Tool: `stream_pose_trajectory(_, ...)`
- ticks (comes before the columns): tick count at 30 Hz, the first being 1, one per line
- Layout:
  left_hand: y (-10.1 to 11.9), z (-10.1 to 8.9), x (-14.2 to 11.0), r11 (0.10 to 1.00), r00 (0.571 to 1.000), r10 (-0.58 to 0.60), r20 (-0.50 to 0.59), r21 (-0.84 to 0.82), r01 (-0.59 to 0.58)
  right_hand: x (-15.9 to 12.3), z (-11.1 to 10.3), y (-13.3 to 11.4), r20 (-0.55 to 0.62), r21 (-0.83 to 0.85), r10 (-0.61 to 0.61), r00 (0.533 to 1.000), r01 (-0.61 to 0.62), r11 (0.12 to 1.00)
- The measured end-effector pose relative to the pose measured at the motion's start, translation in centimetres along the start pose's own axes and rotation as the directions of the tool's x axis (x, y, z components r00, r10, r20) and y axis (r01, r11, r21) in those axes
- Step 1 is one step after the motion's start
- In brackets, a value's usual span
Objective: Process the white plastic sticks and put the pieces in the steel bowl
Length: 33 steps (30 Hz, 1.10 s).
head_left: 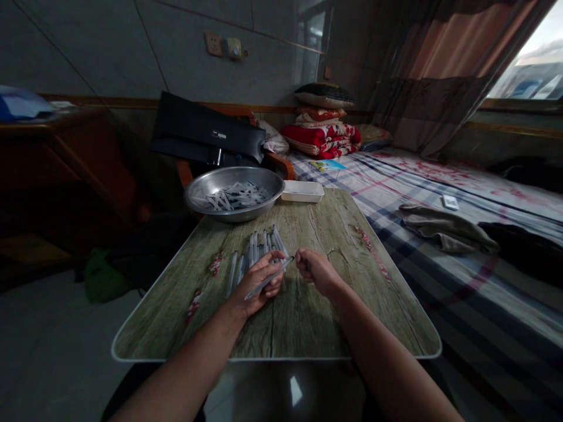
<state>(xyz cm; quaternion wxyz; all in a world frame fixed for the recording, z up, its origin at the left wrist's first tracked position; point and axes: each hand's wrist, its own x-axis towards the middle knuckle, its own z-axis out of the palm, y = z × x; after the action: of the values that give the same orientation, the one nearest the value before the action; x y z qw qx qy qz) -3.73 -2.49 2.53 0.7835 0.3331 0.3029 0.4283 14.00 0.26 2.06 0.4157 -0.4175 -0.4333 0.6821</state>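
My left hand (263, 280) is closed around a slim translucent pen (270, 278), which slants up to the right with its dark tip toward my other hand. Just beside that tip, my right hand (314, 269) is curled with thumb and fingers pressed together; whatever they pinch is hidden. Behind my left hand lie several similar pens (253, 246) in a loose row on the wood-patterned table (321, 328), some partly covered by the hand. Farther back, a wide metal bowl (193, 202) contains a heap of thin white and dark pieces.
A white plastic tray (303, 198) touches the bowl's right side at the table's far edge. Behind stands a chair bearing a black monitor-like panel (206, 132). To the right is a bed (378, 181) with folded quilts (323, 139) and a dark garment (444, 227).
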Motion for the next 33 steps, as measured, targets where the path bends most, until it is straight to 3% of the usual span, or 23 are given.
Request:
stream_pose_trajectory(7, 0.0, -0.4, 0.1, 0.997, 0.993, -0.066, 0.098, -0.033, 0.069, 0.0, 0.1, 0.5, 0.069, -0.069, -0.009, 0.998, 0.014, 0.998)
stream_pose_trajectory(16, -0.5, -0.3, 0.2, 0.994, 0.996, -0.031, 0.083, -0.105, 0.039, -0.1, 0.4, 0.3, 0.077, -0.012, 0.032, 0.997, -0.031, 0.999)
stream_pose_trajectory(20, -0.6, 0.4, 0.2, 0.993, 0.998, 0.063, -0.03, -0.099, -0.065, 0.0, 0.4, 0.0, -0.032, 0.051, 0.057, 0.998, -0.055, 0.997)
stream_pose_trajectory(23, -0.8, 0.8, 0.1, 0.987, 0.981, 0.159, -0.113, 0.047, -0.155, 0.2, 0.2, 0.0, -0.104, 0.071, 0.068, 0.992, -0.061, 0.996)
stream_pose_trajectory(28, -1.5, 0.8, 0.5, 0.915, 0.906, 0.373, -0.199, 0.242, -0.324, 0.3, 0.5, 0.4, -0.114, 0.031, 0.048, 0.992, -0.044, 0.999)
stream_pose_trajectory(33, -1.5, 0.2, 1.0, 0.931, 0.891, 0.364, -0.271, 0.147, -0.335, 0.1, 1.3, 0.6, -0.116, -0.056, -0.044, 0.992, 0.038, 0.998)
